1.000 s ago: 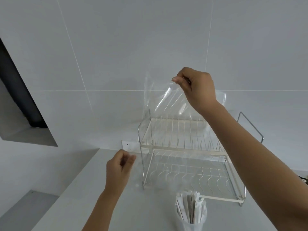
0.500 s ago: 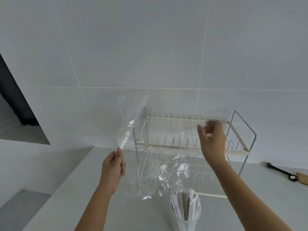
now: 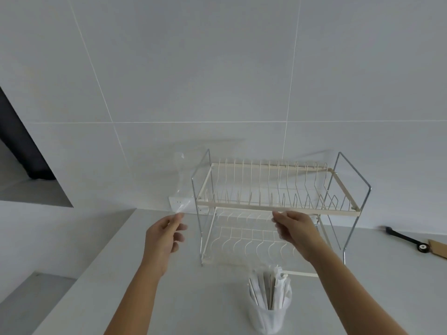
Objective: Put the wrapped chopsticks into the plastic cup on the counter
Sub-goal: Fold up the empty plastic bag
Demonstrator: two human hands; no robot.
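Chopsticks (image 3: 268, 292) in white paper wrappers are seen standing as a bundle inside the plastic cup (image 3: 268, 317), which sits on the counter (image 3: 193, 298) just in front of the wire dish rack (image 3: 278, 206); the task's thing is thus judged to be in its place. A clear plastic bag (image 3: 182, 187) is pinched at one corner between thumb and forefinger of the left hand (image 3: 163, 238), the remaining fingers being loosely curled, and the film rises limp and upright beside the rack's left post. The right hand (image 3: 296, 229) is held before the rack's lower tier with its fingers partly closed; whether a fold of clear film is gripped there cannot be told, since the material is nearly invisible against the wires. Trouble is judged most likely from the bag itself: should it be swept downward or snagged on a rack post, the tall and lightly weighted cup could be tipped and the bundle spilled across the counter. A forearm lowered carelessly on the right side could bring the same result, the cup being near that arm. A dark-handled tool (image 3: 406, 240) lies well apart at the far right and is not thought to be at risk.
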